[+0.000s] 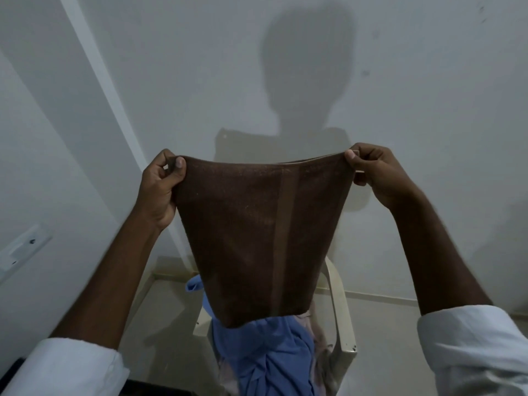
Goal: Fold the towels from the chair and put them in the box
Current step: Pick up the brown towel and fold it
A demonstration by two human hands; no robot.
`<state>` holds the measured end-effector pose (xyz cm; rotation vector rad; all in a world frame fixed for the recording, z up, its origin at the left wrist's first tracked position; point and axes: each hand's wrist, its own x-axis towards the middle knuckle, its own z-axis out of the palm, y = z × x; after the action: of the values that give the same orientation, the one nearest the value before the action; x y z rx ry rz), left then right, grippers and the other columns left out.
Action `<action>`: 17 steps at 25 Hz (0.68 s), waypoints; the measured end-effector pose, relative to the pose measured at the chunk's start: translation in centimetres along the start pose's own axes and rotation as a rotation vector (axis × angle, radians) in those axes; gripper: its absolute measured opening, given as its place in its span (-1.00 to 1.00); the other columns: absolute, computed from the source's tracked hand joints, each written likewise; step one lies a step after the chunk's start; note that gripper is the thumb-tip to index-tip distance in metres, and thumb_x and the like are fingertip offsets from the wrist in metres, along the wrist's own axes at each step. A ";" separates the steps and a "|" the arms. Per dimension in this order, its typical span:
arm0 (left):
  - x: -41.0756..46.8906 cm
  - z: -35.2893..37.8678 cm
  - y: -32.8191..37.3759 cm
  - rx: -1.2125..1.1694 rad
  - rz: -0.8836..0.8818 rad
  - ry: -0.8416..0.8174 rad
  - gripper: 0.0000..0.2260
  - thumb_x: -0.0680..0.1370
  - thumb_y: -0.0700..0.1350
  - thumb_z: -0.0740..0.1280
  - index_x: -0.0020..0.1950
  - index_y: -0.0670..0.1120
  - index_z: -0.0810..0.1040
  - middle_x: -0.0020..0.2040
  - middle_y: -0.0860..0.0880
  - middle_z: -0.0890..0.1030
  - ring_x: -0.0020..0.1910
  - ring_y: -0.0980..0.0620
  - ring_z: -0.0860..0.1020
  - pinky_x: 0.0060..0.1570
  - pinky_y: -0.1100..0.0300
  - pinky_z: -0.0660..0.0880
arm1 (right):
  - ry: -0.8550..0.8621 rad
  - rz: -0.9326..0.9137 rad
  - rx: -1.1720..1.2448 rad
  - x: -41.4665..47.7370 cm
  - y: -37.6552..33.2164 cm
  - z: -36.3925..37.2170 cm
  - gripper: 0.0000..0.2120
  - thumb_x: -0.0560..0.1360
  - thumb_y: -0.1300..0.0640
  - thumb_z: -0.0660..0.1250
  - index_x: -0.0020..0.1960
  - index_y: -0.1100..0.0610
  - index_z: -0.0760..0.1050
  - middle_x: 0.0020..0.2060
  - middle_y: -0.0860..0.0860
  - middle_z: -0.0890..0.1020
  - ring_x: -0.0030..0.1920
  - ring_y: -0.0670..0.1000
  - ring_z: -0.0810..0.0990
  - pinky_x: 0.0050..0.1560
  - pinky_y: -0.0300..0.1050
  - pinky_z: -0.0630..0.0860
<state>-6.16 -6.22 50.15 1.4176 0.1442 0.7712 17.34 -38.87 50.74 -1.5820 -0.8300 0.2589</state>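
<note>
From the head camera, a dark brown terry towel with one lighter stripe down it (pixel 257 238) hangs flat in the middle of the view. The left hand (pixel 160 187), at 9 o'clock from the towel's top edge, pinches the top left corner with curled fingers and thumb. The right hand (pixel 377 172), at 3 o'clock, pinches the top right corner the same way. Both arms come up from white rolled sleeves (pixel 71 367) at the bottom corners. Under the towel, at 6 o'clock, is a cream plastic chair (pixel 340 304). A crumpled light blue towel (pixel 271 355) lies on its seat, and a pale pink cloth (pixel 317 335) peeks out beside it. The brown towel's bottom edge hangs just over the blue one. The chair stands on a pale tiled floor (pixel 160 310) in a corner of the room. The plain white wall (pixel 428 81) shows a dark shadow of a person (pixel 308 67) at 12 o'clock. A white switch plate (pixel 20 250) sits on the side wall at 9 o'clock.
</note>
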 end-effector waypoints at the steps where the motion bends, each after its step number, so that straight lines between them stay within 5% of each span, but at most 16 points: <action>1: 0.0 0.2 0.1 -0.007 0.002 -0.019 -0.79 0.60 -0.16 0.29 -0.24 -0.04 0.39 -0.30 0.06 0.51 -0.24 0.13 0.50 -0.28 0.28 0.51 | 0.014 0.007 -0.001 -0.1 0.3 -0.1 -0.67 0.66 0.16 0.25 -0.29 0.09 0.41 -0.35 -0.03 0.40 -0.30 -0.09 0.37 -0.32 -0.15 0.27; 8: -0.1 2.4 0.7 -0.071 0.026 -0.116 -0.80 0.52 -0.11 0.33 -0.21 -0.10 0.34 -0.34 0.05 0.52 -0.30 0.14 0.49 -0.29 0.30 0.52 | 0.120 0.054 -0.039 -0.7 1.2 -0.7 -0.71 0.64 0.11 0.30 -0.25 0.14 0.48 -0.34 -0.03 0.50 -0.28 -0.08 0.46 -0.23 -0.13 0.37; 14: -0.3 5.9 0.1 -0.046 0.010 -0.089 -0.91 0.47 -0.18 0.39 -0.17 -0.13 0.50 -0.28 0.02 0.66 -0.24 0.10 0.60 -0.21 0.26 0.57 | 0.324 -0.030 -0.477 -0.4 -1.6 3.2 -0.80 0.56 -0.03 0.41 -0.13 0.08 0.60 -0.20 0.05 0.64 -0.18 -0.03 0.61 -0.10 -0.07 0.53; 17: -0.8 8.4 -0.8 0.105 0.119 -0.127 -0.91 0.45 -0.30 0.44 -0.07 -0.26 0.60 -0.15 -0.05 0.70 -0.09 0.03 0.64 -0.07 0.24 0.57 | -0.002 -0.177 -0.273 -1.2 -3.9 8.4 -0.77 0.58 -0.10 0.37 0.09 0.04 0.54 -0.09 -0.04 0.65 -0.10 -0.17 0.63 -0.07 -0.18 0.59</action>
<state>-2.03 -13.61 50.74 1.5812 0.0016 0.7770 10.01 -33.27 52.26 -1.7471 -1.0346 0.0192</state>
